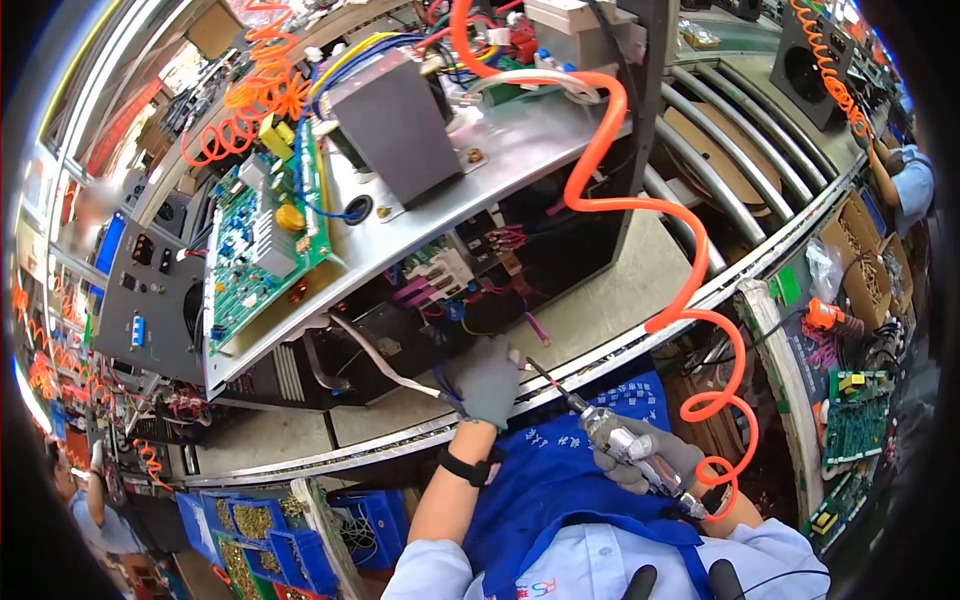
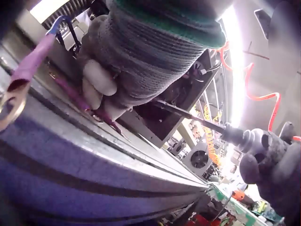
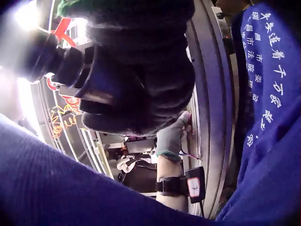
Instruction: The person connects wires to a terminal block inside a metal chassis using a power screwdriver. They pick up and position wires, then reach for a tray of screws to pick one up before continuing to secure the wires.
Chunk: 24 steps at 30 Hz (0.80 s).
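My gloved left hand [image 1: 485,380] is at the front edge of the open cabinet, its fingers curled round purple-sleeved cable ends [image 2: 110,123]. Another cable end with a purple sleeve [image 2: 33,63] and a bare ring terminal hangs nearby in the left wrist view. A pale cable [image 1: 380,362] runs from the cabinet [image 1: 590,245] toward the left wrist. In my gloved right hand [image 1: 655,450] is a pneumatic screwdriver [image 1: 612,432], gripped round its body. Its long bit [image 2: 195,118] points toward the left hand. An orange coiled air hose [image 1: 705,320] leads to the tool.
Above the cabinet's lower bay, a metal shelf [image 1: 410,230] carries a green circuit board [image 1: 235,285] and a dark transformer [image 1: 395,125]. Conveyor rollers [image 1: 700,130] lie to the right. Blue bins [image 1: 305,560] of screws stand at lower left. Circuit boards [image 1: 855,415] lie at right.
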Each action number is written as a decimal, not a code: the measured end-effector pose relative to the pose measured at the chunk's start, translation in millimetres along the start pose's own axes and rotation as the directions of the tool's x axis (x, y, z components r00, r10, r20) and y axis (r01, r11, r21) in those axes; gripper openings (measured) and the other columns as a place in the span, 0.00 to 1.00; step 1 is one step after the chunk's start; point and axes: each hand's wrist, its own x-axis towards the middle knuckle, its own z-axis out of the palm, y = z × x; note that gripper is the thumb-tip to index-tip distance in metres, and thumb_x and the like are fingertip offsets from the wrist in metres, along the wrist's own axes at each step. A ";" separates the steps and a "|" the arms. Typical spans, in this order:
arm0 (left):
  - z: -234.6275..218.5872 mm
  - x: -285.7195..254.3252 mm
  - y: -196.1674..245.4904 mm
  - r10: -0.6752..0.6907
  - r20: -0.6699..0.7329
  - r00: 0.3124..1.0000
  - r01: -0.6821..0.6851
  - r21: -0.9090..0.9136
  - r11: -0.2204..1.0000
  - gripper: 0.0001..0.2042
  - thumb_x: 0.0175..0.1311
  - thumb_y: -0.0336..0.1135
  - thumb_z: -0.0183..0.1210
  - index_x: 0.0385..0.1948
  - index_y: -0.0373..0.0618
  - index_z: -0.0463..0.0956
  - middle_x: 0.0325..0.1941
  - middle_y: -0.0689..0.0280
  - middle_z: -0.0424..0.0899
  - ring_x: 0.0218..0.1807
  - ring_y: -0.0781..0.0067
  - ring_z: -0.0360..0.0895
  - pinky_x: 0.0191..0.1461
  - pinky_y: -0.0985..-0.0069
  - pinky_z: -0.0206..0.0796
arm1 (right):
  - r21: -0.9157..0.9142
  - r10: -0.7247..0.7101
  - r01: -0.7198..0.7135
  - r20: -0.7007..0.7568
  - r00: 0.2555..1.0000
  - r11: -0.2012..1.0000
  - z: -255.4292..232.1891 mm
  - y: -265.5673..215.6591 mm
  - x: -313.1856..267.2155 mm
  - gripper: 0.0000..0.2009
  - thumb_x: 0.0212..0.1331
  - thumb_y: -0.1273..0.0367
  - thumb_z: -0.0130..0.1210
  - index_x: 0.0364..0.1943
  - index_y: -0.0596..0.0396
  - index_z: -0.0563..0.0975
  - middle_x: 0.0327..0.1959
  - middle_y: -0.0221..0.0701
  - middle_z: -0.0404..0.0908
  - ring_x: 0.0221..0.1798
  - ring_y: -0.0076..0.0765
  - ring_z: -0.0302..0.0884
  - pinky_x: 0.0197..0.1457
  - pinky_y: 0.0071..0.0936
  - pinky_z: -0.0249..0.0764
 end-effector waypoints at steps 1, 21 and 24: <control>4.0 6.7 -5.0 0.013 0.060 0.998 -0.015 0.031 0.999 0.08 0.57 0.38 0.54 0.32 0.47 0.79 0.33 0.55 0.79 0.34 0.52 0.78 0.40 0.58 0.69 | 0.006 -0.016 0.016 0.026 1.000 1.000 -1.1 0.5 0.4 0.28 0.44 0.61 0.61 0.51 0.54 0.67 0.35 0.32 0.70 0.25 0.22 0.67 0.24 0.20 0.67; -40.7 -13.3 8.2 -0.141 0.509 0.849 0.523 -0.848 0.088 0.12 0.72 0.38 0.47 0.42 0.39 0.73 0.23 0.67 0.76 0.17 0.84 0.69 0.17 0.87 0.57 | -0.562 -0.047 -0.013 -0.092 0.995 0.827 17.2 -16.3 6.5 0.42 0.41 0.71 0.68 0.64 0.55 0.58 0.34 0.34 0.72 0.24 0.29 0.75 0.23 0.26 0.74; -51.0 -11.2 7.3 -0.111 0.484 0.868 0.496 -0.851 0.173 0.11 0.72 0.36 0.47 0.41 0.37 0.74 0.23 0.67 0.76 0.17 0.83 0.70 0.17 0.87 0.58 | -0.385 0.055 -0.039 0.030 0.998 0.922 1.7 -18.5 1.2 0.33 0.44 0.66 0.65 0.57 0.55 0.64 0.34 0.32 0.71 0.24 0.25 0.71 0.23 0.22 0.70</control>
